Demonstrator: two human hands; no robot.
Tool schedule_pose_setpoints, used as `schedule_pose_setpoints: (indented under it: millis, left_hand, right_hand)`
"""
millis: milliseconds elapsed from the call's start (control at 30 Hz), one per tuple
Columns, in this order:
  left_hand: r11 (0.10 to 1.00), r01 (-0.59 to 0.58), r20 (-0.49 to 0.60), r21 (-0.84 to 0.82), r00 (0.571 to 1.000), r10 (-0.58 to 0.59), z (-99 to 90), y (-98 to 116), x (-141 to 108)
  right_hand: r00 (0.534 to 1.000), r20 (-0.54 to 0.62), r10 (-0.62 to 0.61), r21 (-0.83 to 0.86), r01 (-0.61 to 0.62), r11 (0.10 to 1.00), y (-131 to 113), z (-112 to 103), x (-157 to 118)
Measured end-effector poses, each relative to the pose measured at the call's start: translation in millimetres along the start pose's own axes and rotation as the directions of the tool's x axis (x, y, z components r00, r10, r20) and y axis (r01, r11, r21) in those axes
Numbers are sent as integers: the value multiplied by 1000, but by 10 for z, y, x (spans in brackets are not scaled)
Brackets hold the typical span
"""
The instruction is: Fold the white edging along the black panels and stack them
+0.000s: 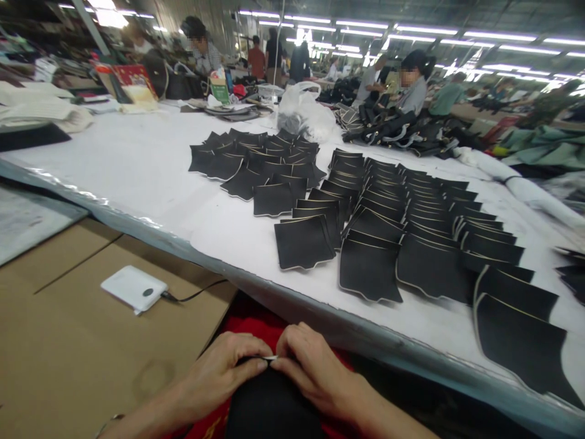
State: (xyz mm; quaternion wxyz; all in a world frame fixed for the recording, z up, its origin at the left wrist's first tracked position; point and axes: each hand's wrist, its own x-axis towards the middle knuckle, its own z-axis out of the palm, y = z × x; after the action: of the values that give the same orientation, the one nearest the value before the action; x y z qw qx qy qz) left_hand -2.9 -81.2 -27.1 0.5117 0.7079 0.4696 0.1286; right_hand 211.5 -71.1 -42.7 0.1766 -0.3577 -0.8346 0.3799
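Low in front of me, off the near edge of the white table, I hold a black panel (273,405) with a pale edge. My left hand (228,366) pinches its top edge between thumb and fingers. Close beside it, my right hand (313,369) pinches the same edge, thumbs nearly meeting. A small pale strip of the edge shows between the fingertips. Several black panels (370,265) of similar look, with pale edges, lie in overlapping rows on the white table (150,177). Red cloth (256,320) lies beneath my hands.
A white power bank (134,288) with a black cable rests on the brown board (68,341) at left. Farther back stand a clear plastic bag (301,110) and a heap of black bags (402,131). Several people work in the background, among them a person (414,85) behind the heap.
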Motion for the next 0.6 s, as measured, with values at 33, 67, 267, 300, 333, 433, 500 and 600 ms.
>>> schedule_pose_setpoints:
  millis: [33, 67, 267, 300, 333, 433, 500, 600]
  left_hand:
    - [1000, -2, 7, -4, 1000, 2, 3, -14, -5]
    - [1000, -5, 11, -8, 1000, 5, 5, -29, -10]
    - [1000, 2, -6, -5, 1000, -2, -2, -57, -19]
    - [1000, 5, -5, -4, 1000, -5, -6, -49, -19]
    - [1000, 7, -5, -2, 1000, -7, -9, -39, -19]
    - [1000, 9, 11, 3, 1000, -9, -18, -3, -16]
    - [1000, 14, 19, -1, 1000, -14, -17, 24, -1]
    - [999, 33, 26, -24, 999, -32, -4, 50, 46]
  right_hand:
    - [1000, 5, 24, 26, -24, 999, 12, -15, -18]
    - [999, 10, 49, 49, -49, 998, 26, -29, -38]
    - [990, 30, 136, 229, -140, 963, 99, -83, -95]
    - [991, 36, 131, 252, -136, 958, 100, -86, -90]
    - [991, 40, 127, 270, -133, 954, 97, -89, -82]
    - [992, 44, 119, 303, -127, 945, 64, -92, -50]
    - [992, 39, 123, 314, -129, 940, 29, -88, -25]
    - [993, 30, 112, 338, -115, 934, -11, -75, 2]
